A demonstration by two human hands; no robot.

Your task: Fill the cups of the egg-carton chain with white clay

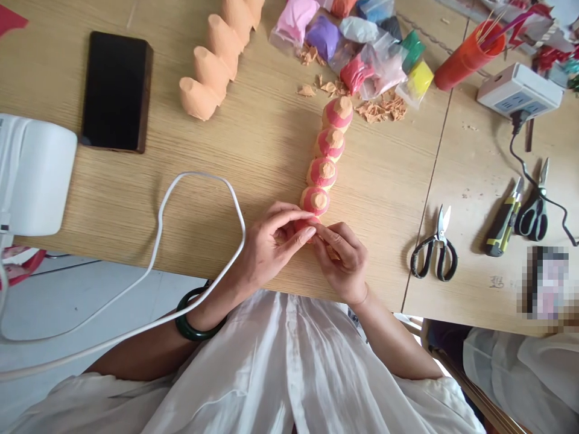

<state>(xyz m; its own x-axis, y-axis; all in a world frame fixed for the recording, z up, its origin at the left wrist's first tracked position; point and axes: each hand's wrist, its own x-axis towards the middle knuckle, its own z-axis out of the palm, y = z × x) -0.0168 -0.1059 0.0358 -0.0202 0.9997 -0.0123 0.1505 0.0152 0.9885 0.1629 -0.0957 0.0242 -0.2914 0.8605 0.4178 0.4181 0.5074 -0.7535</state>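
Observation:
A row of several rounded pieces (323,173), pale orange with pink modelling clay pressed round their tops, runs away from me on the wooden table. My left hand (280,238) curls round the nearest piece in the row, thumb and fingers closed on its side. From the right, my right hand (341,256) meets it, with thumb and forefinger pinched at the pink surface. The fingers largely cover that nearest piece. Beyond my left hand lies a second row of plain orange lumps (215,60), with no pink on them.
Bags of coloured clay (323,37) and orange shavings (382,110) lie at the back. To the right are scissors (435,247), a utility knife (504,220), more scissors (534,211), a red cup (470,54) and a power strip (520,90). A white cable (242,211) loops over my left forearm; a black phone-like device (115,90) lies left.

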